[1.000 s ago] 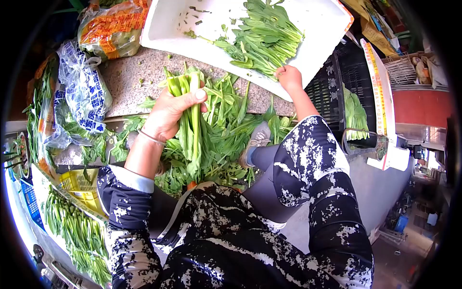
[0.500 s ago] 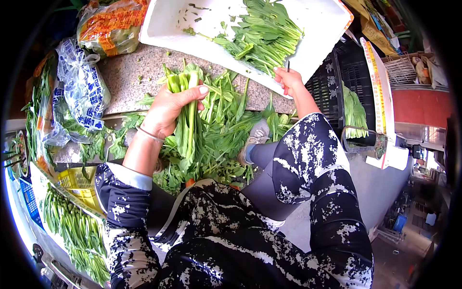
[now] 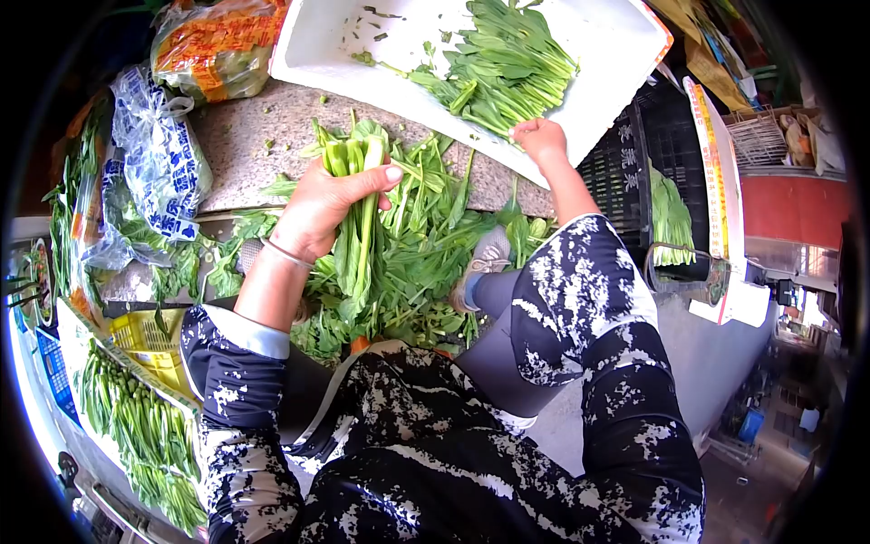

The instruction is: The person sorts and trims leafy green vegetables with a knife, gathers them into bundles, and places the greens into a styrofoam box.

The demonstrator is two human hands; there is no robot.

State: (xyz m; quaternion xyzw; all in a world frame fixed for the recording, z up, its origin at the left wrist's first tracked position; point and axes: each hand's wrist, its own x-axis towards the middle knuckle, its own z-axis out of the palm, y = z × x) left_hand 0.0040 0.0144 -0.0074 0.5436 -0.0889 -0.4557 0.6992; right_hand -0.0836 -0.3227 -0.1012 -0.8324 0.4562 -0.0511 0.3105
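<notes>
biggest worry first: the white foam box (image 3: 313,50) has its near rim close to the edge of the stone slab (image 3: 237,136), so if the right hand (image 3: 546,143) leaned hard on it, i reckon the box could skid or tip. next, the bundle of stalks (image 3: 364,245) hangs over a heap of loose greens (image 3: 439,231) by the shoe (image 3: 489,258), so a slack grip could drop a few in and mix them up. smaller one: tugging a single stem could drag its neighbours crooked, since the leaves overlap.

hands: left hand (image 3: 326,201) is wrapped snugly round that bundle, near side of the slab. the right is curled in at the stem ends in the box, can't tell if it's pinching one or gripping something else.

looks-wise, the greens in the box (image 3: 517,59) make a fanned pile, leaves mostly far side, paler stems nearer. the bundle has thick light-green stems with leaves trailing toward the person. tiniest bit: blunt pale ends poking out above the left hand.
</notes>
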